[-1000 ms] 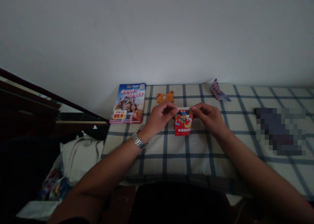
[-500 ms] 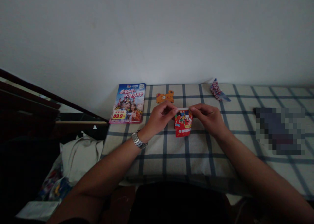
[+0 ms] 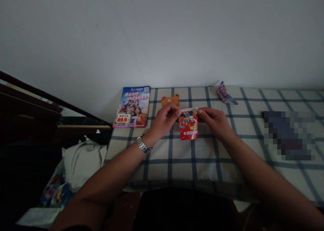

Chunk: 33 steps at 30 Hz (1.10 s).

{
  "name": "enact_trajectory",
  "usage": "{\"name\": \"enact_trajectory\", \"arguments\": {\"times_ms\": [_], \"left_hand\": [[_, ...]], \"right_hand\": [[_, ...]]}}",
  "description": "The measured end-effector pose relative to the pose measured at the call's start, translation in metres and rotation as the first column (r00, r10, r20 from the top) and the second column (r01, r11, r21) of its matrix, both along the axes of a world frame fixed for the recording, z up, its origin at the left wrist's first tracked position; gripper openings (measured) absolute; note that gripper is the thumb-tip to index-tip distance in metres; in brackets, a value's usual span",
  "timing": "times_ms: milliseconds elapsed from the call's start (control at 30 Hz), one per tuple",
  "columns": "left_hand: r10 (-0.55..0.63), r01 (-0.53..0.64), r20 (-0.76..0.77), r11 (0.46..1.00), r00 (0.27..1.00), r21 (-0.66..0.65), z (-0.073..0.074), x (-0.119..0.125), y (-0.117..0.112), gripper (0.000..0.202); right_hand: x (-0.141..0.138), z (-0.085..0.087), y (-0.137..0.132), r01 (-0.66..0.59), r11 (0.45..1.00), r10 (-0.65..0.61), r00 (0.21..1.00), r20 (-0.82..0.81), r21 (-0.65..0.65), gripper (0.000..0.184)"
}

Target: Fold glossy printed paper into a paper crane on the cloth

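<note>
Between my two hands hangs a small red printed paper [image 3: 188, 126] with cartoon figures, its lettering upside down to me and a white strip along its top edge. My left hand [image 3: 165, 121] pinches the upper left corner between thumb and forefinger. At the upper right corner, my right hand [image 3: 212, 120] is closed on the paper in the same way. The paper is held above a checked cloth [image 3: 157, 170]. Just behind my left hand lies an orange bear-shaped piece [image 3: 172, 99], partly covered by my fingers.
A blue-pink flyer stack [image 3: 133, 106] lies at the back left of the cloth. A folded paper piece [image 3: 226, 94] stands by the wall [image 3: 177, 38]. At right is a dark blurred-out object [image 3: 286, 133]. A white bag [image 3: 83, 160] sits below on the left.
The red paper's top has spread wider and shows more of its white edge. My right hand has shifted slightly right and up. My left hand has moved a little up and left.
</note>
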<state>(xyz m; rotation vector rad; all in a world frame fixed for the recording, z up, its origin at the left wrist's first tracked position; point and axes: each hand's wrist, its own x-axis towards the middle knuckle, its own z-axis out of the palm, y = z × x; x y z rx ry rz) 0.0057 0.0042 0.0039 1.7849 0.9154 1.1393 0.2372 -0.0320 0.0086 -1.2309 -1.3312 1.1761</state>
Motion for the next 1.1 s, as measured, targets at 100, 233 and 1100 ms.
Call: {"name": "enact_trajectory", "arguments": {"times_ms": [100, 233, 1100], "left_hand": [[0.016, -0.016, 0.015, 1.000, 1.000, -0.006, -0.0008, -0.0010, 0.0016, 0.030], [0.013, -0.012, 0.028, 1.000, 1.000, -0.011, -0.0018, 0.0002, 0.0018, 0.031], [0.004, -0.001, 0.046, 0.999, 0.999, -0.052, -0.0056, 0.0015, 0.0023, 0.027]], "right_hand": [[0.0001, 0.0014, -0.0010, -0.026, 1.000, 0.025, 0.999, -0.045, -0.018, 0.036], [-0.0012, 0.0041, -0.0021, -0.026, 0.999, 0.024, 0.999, -0.045, -0.038, 0.037], [0.0032, -0.0040, -0.0002, -0.011, 0.998, 0.003, 0.992, 0.125, 0.062, 0.039]]}}
